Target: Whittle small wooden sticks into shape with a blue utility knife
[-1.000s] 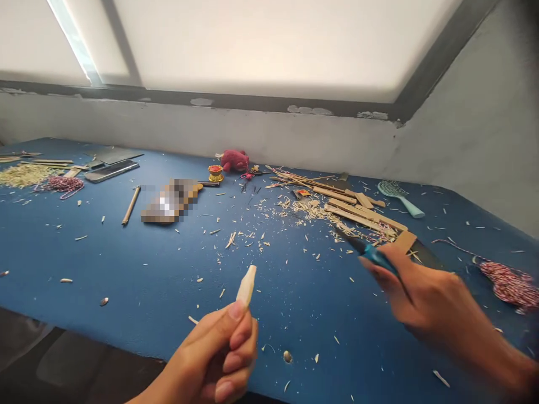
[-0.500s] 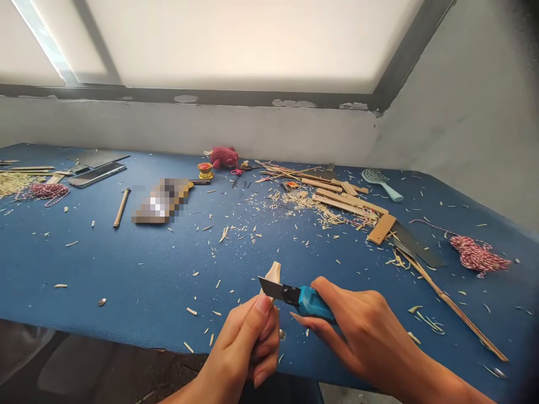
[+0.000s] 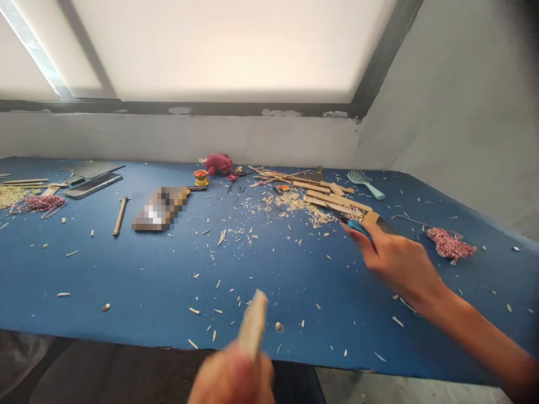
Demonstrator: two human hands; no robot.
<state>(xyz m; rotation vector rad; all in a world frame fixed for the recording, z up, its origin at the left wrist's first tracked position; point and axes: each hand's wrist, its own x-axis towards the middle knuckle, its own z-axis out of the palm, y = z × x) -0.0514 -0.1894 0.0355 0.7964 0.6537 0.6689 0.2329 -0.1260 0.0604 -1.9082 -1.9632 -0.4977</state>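
Note:
At the table's front edge my left hand (image 3: 233, 376) is closed around a pale carved piece of wood (image 3: 254, 325), which points up and away from me. Both are blurred by motion. Farther off to the right, my right hand (image 3: 393, 258) grips a blue utility knife (image 3: 361, 228) beside the pile of wooden strips (image 3: 337, 203). The knife's blade points left toward the strips and is hard to make out. Under and around the hand lie thin wood shavings (image 3: 398, 321).
The blue table (image 3: 147, 297) carries scattered shavings. A red-and-white string bundle (image 3: 450, 244) and a pale green hairbrush (image 3: 366, 184) lie on the right. Farther back are a maroon plush toy (image 3: 218, 164) and a small gold bowl (image 3: 201, 178). A short stick (image 3: 120, 216) lies left.
My right hand has carried the utility knife away from the wood piece, forward and right to the strips. My left hand has dropped lower and nearer me, still holding the piece. The view has shifted slightly.

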